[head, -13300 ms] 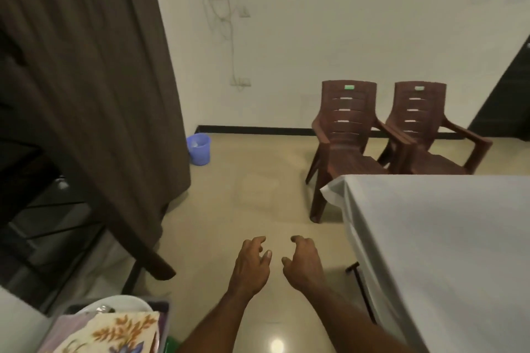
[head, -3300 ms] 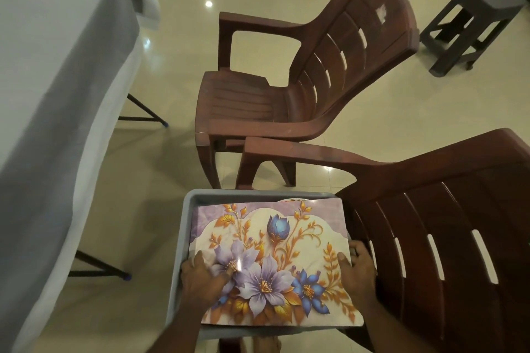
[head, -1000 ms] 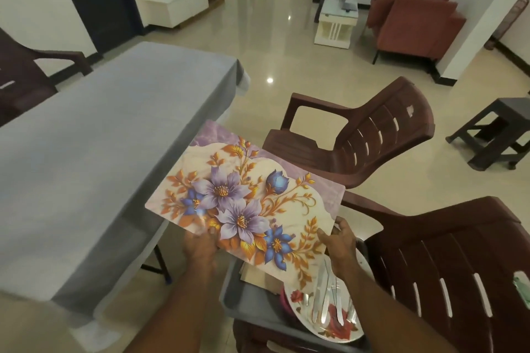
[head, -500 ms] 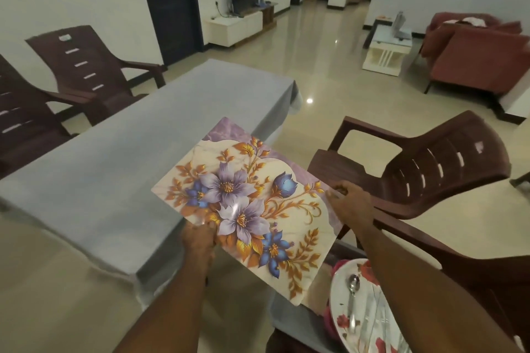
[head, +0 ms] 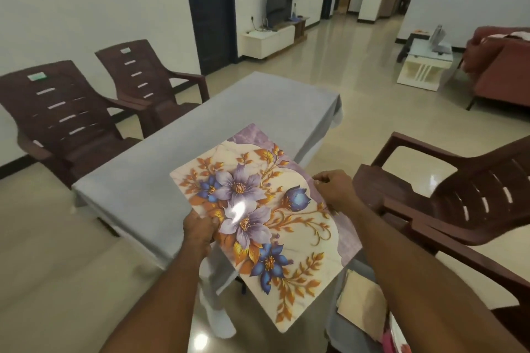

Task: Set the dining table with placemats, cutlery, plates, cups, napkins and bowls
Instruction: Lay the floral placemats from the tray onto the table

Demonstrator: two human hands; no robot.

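Note:
A floral placemat [head: 266, 218] with purple and blue flowers hangs tilted in the air over the near right corner of the dining table [head: 172, 180], which wears a grey cloth. My left hand [head: 199, 228] grips the mat's left edge, thumb on top. My right hand [head: 334, 189] pinches its right edge. Low on the right, the grey tub [head: 344, 332] shows a beige sheet [head: 362, 309] and the rim of a red-patterned plate [head: 397, 335], mostly cut off by my right arm.
Two brown plastic chairs [head: 71, 120] stand at the table's far left side, and another brown chair [head: 459, 198] stands to the right. A nearer chair [head: 487, 281] carries the tub. Beyond lie shiny tiled floor, a TV unit [head: 269, 37], a white side table [head: 427, 66] and a red sofa [head: 504, 66].
Both hands lifted the placemat out of the tub and swung it left toward the table. The view turned to face along the table; my right hand shifted up the mat's right edge.

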